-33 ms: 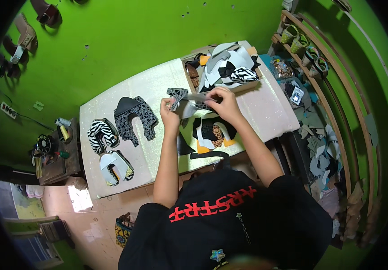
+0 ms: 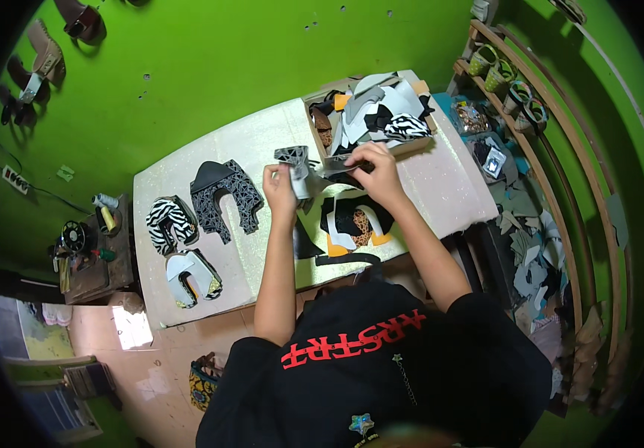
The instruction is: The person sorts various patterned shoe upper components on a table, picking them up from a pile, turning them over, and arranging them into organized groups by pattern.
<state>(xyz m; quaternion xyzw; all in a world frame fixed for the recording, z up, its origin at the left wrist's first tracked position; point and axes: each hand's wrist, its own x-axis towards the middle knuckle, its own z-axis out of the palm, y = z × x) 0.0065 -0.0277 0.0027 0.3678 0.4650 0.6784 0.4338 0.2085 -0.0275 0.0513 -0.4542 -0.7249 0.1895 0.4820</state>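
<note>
Above the middle of the table (image 2: 266, 269), both hands hold a curved piece of grey and black patterned material (image 2: 292, 155), with some of its pale underside showing. My left hand (image 2: 280, 187) is closed on its left end, fingers pinched at the edge. My right hand (image 2: 374, 173) pinches the other end. Whether this is one piece or several layers, I cannot tell. Just below the hands lies a group of cut pieces (image 2: 352, 228) in black, white, orange and leopard print. Left of my left hand rests a stack of U-shaped black and grey patterned pieces (image 2: 226, 196).
Zebra-striped U-shaped pieces (image 2: 169, 226) and white-topped ones (image 2: 193, 278) sit at the table's left. A box of mixed scraps (image 2: 375, 116) stands at the back. A wooden rack with sandals (image 2: 499, 76) lines the right wall; a small sewing table (image 2: 90, 261) stands left.
The patterned piece has turned and bent between my hands, showing its pale underside differently. Both hands have shifted slightly. The stacks on the table look unchanged.
</note>
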